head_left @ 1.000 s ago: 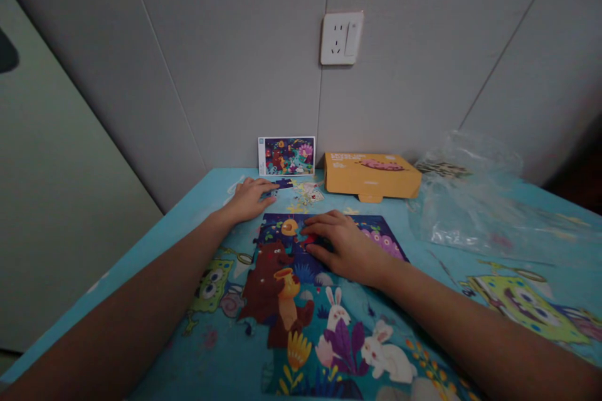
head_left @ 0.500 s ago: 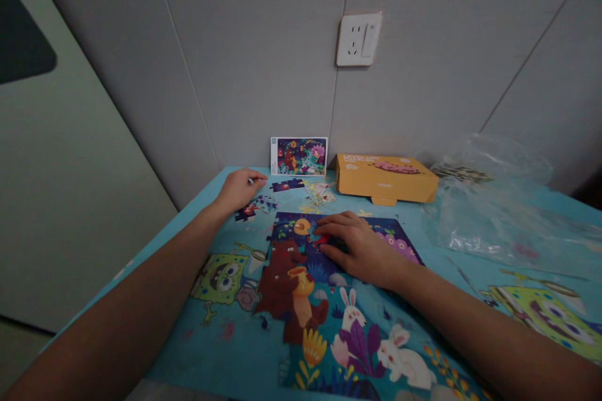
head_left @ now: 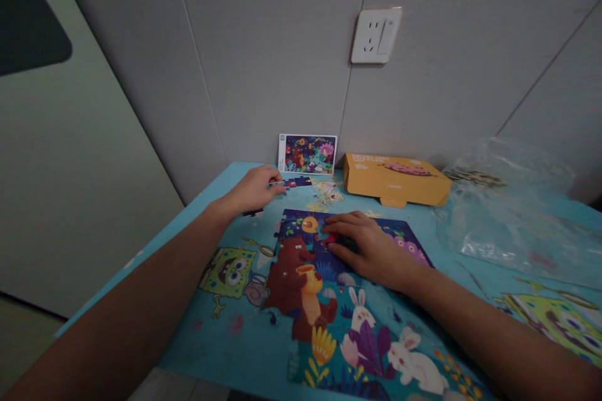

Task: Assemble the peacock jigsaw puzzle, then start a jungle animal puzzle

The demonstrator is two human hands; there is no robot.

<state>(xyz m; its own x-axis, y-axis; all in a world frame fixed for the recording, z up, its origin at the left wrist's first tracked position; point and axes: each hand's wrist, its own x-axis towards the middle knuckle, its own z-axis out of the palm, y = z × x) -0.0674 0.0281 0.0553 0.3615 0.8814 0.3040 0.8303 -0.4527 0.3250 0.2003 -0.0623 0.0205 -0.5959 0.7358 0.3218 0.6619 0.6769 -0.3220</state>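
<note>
A partly assembled jigsaw puzzle (head_left: 310, 288) with a brown bear and white rabbits lies on the blue cartoon tablecloth (head_left: 235, 338). My right hand (head_left: 367, 249) rests flat on its upper part, fingers stretched out over a red spot. My left hand (head_left: 254, 191) reaches to the far left of the table, thumb and fingers pinched on the end of a dark blue puzzle piece (head_left: 295, 182). A few loose pale pieces (head_left: 328, 191) lie just right of it.
A small reference picture card (head_left: 307, 154) leans against the grey wall. A flat yellow box (head_left: 395, 178) sits beside it. A crumpled clear plastic bag (head_left: 508, 213) covers the right side. A wall socket (head_left: 375, 36) is above. The table's left edge drops off near my left forearm.
My left hand drew back left, then moved right again to the dark blue piece, covering the small pieces it had exposed. My right hand stayed on the puzzle. The view shifted left.
</note>
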